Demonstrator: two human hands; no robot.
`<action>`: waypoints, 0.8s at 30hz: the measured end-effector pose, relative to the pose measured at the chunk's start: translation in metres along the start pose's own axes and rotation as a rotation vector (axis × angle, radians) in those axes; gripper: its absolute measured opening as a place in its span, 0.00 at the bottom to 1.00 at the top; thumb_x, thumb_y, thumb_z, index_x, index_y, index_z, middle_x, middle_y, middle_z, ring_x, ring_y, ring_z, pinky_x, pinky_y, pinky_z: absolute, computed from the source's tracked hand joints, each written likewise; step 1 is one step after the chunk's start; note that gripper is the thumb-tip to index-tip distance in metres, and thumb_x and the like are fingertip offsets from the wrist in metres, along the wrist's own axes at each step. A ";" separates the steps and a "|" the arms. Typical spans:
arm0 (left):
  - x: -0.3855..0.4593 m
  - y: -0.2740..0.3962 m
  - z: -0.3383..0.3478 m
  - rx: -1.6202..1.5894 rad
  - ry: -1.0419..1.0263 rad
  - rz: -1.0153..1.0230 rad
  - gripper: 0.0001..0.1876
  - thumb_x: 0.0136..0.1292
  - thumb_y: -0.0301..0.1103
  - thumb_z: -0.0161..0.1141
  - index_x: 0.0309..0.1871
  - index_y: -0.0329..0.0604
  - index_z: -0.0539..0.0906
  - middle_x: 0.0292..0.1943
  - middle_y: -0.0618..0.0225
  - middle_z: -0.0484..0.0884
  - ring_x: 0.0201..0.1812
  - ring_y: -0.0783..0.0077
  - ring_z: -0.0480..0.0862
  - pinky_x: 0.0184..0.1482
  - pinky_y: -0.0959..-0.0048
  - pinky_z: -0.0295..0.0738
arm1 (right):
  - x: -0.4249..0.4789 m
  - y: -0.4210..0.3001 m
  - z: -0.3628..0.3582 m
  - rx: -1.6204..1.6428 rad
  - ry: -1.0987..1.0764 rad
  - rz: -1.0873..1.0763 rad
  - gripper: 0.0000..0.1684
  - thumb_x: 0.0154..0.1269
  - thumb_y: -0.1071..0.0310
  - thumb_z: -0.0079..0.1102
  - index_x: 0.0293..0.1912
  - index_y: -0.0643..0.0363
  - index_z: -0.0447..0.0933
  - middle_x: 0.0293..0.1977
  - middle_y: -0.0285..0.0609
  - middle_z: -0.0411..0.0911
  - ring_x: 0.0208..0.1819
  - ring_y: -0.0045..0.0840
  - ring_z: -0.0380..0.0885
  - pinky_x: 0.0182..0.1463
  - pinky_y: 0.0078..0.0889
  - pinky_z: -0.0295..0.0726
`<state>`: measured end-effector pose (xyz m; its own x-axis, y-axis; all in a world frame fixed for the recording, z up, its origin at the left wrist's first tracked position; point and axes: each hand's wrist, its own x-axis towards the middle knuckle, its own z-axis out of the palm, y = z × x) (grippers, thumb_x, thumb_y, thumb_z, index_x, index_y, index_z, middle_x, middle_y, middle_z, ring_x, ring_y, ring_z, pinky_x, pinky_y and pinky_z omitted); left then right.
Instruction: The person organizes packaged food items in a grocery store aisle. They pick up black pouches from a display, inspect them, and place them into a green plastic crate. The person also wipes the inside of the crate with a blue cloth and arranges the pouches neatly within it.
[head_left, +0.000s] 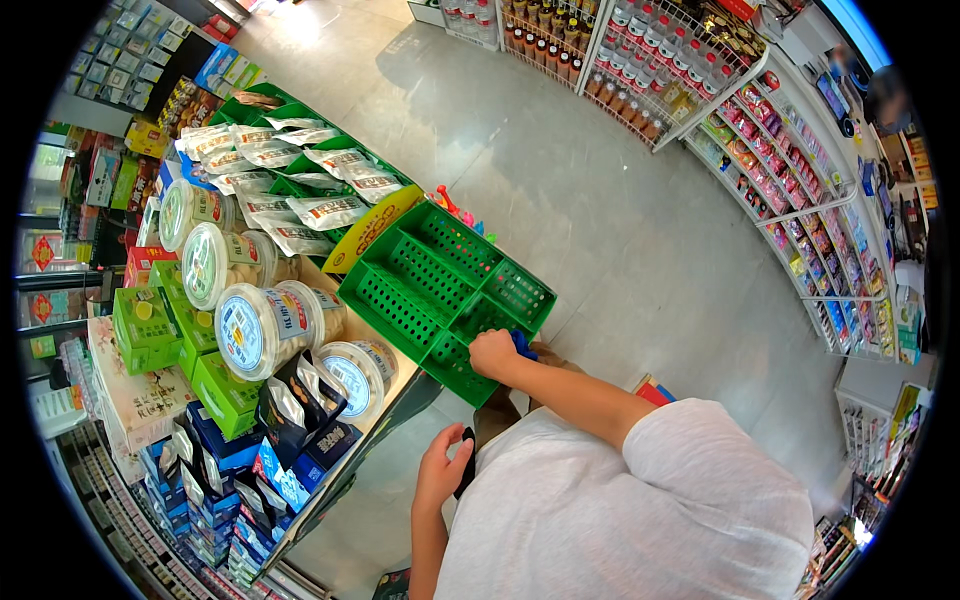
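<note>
My right hand (493, 355) is a fist over the near compartments of a green perforated plastic basket (420, 281) with dividers. Bunched blue cloth (523, 343) shows at the little-finger side of this fist, gripped in it. No goods are visible in the basket's compartments. Lower down, beside my white shirt, my left hand (441, 466) hangs with its thumb and fingers curved. A black object (466, 461) lies against its thumb; whether the hand grips it is unclear.
Left of the basket, a display table holds round plastic tubs (240, 330), green boxes (146, 330) and dark pouches (289, 405). Silver pouches (326, 212) fill another green basket behind a yellow sign (375, 229). Drink racks (637, 67) and a snack rack (787, 165) stand across the grey floor (600, 225).
</note>
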<state>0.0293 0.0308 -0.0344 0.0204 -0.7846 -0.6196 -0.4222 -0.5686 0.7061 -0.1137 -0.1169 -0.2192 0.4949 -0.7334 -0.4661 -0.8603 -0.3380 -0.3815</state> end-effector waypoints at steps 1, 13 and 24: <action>0.001 0.000 0.001 -0.003 -0.002 -0.010 0.20 0.69 0.34 0.62 0.60 0.34 0.77 0.54 0.55 0.83 0.56 0.66 0.82 0.59 0.69 0.74 | 0.000 0.000 -0.001 -0.008 -0.014 0.008 0.10 0.54 0.62 0.60 0.32 0.52 0.87 0.35 0.43 0.85 0.41 0.35 0.84 0.39 0.41 0.80; 0.014 -0.024 0.009 -0.039 -0.042 -0.052 0.21 0.70 0.35 0.61 0.61 0.35 0.76 0.55 0.57 0.82 0.56 0.68 0.81 0.58 0.69 0.74 | -0.002 0.007 0.004 0.020 0.030 -0.029 0.14 0.55 0.56 0.61 0.30 0.56 0.86 0.34 0.46 0.84 0.38 0.37 0.84 0.37 0.44 0.81; 0.022 -0.027 0.010 0.002 -0.006 -0.038 0.22 0.68 0.39 0.62 0.60 0.34 0.77 0.53 0.55 0.84 0.54 0.65 0.84 0.55 0.68 0.77 | 0.008 0.005 0.006 -0.025 0.092 -0.081 0.09 0.52 0.61 0.61 0.27 0.54 0.86 0.31 0.44 0.84 0.36 0.36 0.83 0.35 0.42 0.80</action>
<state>0.0318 0.0318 -0.0708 0.0315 -0.7608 -0.6482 -0.4230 -0.5978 0.6810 -0.1136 -0.1209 -0.2302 0.5504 -0.7537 -0.3592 -0.8215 -0.4121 -0.3940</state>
